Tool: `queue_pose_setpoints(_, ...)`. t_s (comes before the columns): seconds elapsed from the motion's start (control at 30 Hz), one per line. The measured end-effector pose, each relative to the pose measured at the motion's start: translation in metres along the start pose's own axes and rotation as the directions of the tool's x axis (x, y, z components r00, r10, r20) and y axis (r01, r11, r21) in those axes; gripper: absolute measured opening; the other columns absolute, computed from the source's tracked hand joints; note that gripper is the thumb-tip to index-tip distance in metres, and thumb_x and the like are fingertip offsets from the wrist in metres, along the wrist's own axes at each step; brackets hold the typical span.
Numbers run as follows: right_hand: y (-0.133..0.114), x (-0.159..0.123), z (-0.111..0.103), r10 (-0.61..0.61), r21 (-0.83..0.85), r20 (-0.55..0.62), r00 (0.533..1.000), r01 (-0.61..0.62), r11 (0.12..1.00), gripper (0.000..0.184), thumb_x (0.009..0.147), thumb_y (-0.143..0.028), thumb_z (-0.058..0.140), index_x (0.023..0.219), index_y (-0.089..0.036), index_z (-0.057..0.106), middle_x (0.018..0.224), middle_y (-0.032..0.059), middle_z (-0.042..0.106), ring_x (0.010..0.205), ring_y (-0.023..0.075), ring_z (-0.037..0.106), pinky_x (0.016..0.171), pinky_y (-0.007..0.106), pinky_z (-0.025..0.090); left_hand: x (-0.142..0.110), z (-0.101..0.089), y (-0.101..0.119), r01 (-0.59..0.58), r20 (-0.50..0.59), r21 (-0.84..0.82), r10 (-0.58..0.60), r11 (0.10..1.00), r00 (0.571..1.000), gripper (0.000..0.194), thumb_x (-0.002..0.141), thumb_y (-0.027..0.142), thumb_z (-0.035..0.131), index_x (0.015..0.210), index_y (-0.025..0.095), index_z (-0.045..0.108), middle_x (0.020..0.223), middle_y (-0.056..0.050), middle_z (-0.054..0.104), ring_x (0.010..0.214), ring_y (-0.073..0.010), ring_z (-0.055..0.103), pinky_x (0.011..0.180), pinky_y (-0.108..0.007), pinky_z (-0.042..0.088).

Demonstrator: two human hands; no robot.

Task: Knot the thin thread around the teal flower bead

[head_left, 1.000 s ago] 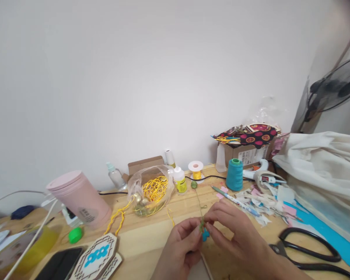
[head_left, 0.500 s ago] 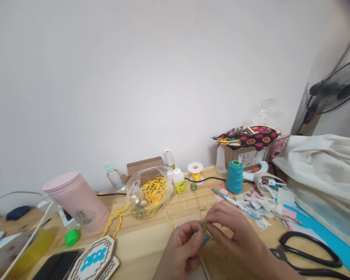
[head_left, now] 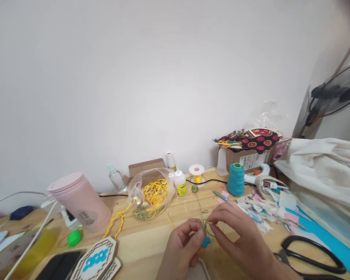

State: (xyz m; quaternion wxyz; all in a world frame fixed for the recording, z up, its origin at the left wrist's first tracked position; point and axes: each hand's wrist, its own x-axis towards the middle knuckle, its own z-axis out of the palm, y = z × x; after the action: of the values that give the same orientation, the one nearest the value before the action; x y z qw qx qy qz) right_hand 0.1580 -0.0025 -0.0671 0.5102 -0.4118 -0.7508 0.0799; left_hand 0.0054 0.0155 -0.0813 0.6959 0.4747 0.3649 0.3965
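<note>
My left hand (head_left: 184, 245) pinches thin green cord (head_left: 204, 222) between thumb and forefinger. A small blue flower-shaped piece (head_left: 205, 242) shows just beside that thumb, close under the cord. My right hand (head_left: 236, 233) has its thumb and forefinger closed on a strand of the same cord, a little to the right. From my fingers the cord runs up the table to a little green ball of cord (head_left: 195, 188). Below my left hand lies a pale, rounded-edge object (head_left: 202, 270), mostly hidden.
Black-handled scissors (head_left: 312, 254) and paper scraps (head_left: 259, 208) lie right. A teal thread cone (head_left: 236, 179), yellow-labelled bottle (head_left: 180, 184) and bag of yellow cord (head_left: 151, 194) stand behind. Left are a pink tumbler (head_left: 81, 202), patterned plaques (head_left: 95, 258) and a phone (head_left: 60, 266).
My right hand has drawn slightly away from my left, and loops of green cord now show between them. The blue flower piece is more visible. The view has shifted a little.
</note>
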Motion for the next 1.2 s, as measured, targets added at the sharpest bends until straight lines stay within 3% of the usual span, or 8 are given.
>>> queue_pose_setpoints(0.27,0.0032,-0.0007,-0.0012,0.159,0.135,0.069,0.985,-0.168,0.977,0.019,0.087,-0.021,0.036,0.081,-0.021,0.054,0.076,0.0011,0.056,0.073,0.0156,0.051,0.070,0.031,0.039,0.0012,-0.0041,-0.0029,-0.070,0.054,0.110,0.064,0.991,0.996,0.025,0.068,0.038,0.062,0.064,0.015,0.054,0.075,0.001,0.041,0.050,-0.0050,0.029,0.040,-0.020,0.018)
queue_pose_setpoints(0.4,0.0056,-0.0019,-0.0014,0.208,0.159,0.064,0.976,-0.216,0.963,0.019,0.088,-0.025,0.036,0.084,-0.022,0.055,0.078,0.0004,0.055,0.076,0.0155,0.050,0.072,0.029,0.038,0.0023,-0.0022,-0.0012,-0.135,0.069,0.126,0.127,0.983,0.989,0.024,0.067,0.036,0.064,0.062,0.015,0.055,0.074,-0.002,0.044,0.066,-0.0119,0.042,0.056,-0.021,0.032)
queue_pose_setpoints(0.53,0.0049,-0.0028,0.0009,0.260,0.198,0.183,0.948,-0.295,0.935,0.030,0.090,-0.031,0.032,0.076,-0.020,0.056,0.073,0.0009,0.055,0.072,0.0156,0.050,0.068,0.029,0.039,0.0015,-0.0010,0.0007,-0.144,0.096,0.111,0.133,0.983,0.986,0.020,0.069,0.033,0.063,0.063,0.015,0.056,0.077,-0.003,0.047,0.072,-0.0138,0.043,0.063,-0.023,0.033)
queue_pose_setpoints(0.7,-0.0003,-0.0005,0.0012,0.363,0.249,0.220,0.905,-0.412,0.877,0.028,0.082,-0.037,0.046,0.065,-0.017,0.056,0.064,0.0009,0.053,0.063,0.0152,0.047,0.057,0.026,0.039,0.0006,-0.0025,-0.0041,-0.054,0.117,0.089,0.044,0.995,0.992,0.022,0.068,0.036,0.063,0.067,0.015,0.057,0.078,-0.002,0.046,0.049,-0.0053,0.031,0.040,-0.021,0.016)
queue_pose_setpoints(0.83,0.0003,0.0014,0.0017,0.418,0.424,0.293,0.860,-0.509,0.749,0.029,0.078,-0.040,0.050,0.066,-0.015,0.057,0.062,0.0007,0.053,0.060,0.0136,0.047,0.057,0.025,0.038,0.0002,-0.0021,-0.0053,-0.020,0.093,-0.009,0.021,1.000,0.995,0.023,0.065,0.035,0.066,0.066,0.015,0.055,0.073,0.001,0.044,0.043,-0.0023,0.023,0.038,-0.021,0.011)
queue_pose_setpoints(1.0,0.0029,0.0018,0.0037,0.463,0.578,0.379,0.801,-0.596,0.558,0.030,0.074,-0.041,0.056,0.064,-0.013,0.056,0.059,-0.0016,0.050,0.058,0.0103,0.044,0.056,0.021,0.035,-0.0007,-0.0008,-0.0024,0.100,0.113,-0.115,-0.087,0.988,0.990,0.024,0.063,0.034,0.068,0.064,0.014,0.054,0.058,0.005,0.035,0.042,-0.0026,0.015,0.036,-0.019,0.006)
queue_pose_setpoints(1.2,0.0005,0.0032,0.0037,0.459,0.602,0.407,0.790,-0.610,0.516,0.027,0.074,-0.038,0.057,0.063,-0.013,0.056,0.057,-0.0031,0.051,0.056,0.0088,0.045,0.055,0.019,0.035,-0.0020,-0.0023,-0.0046,0.189,0.101,-0.189,-0.173,0.964,0.980,0.023,0.062,0.030,0.069,0.068,0.012,0.056,0.054,0.006,0.031,0.044,-0.0030,0.016,0.035,-0.015,0.006)
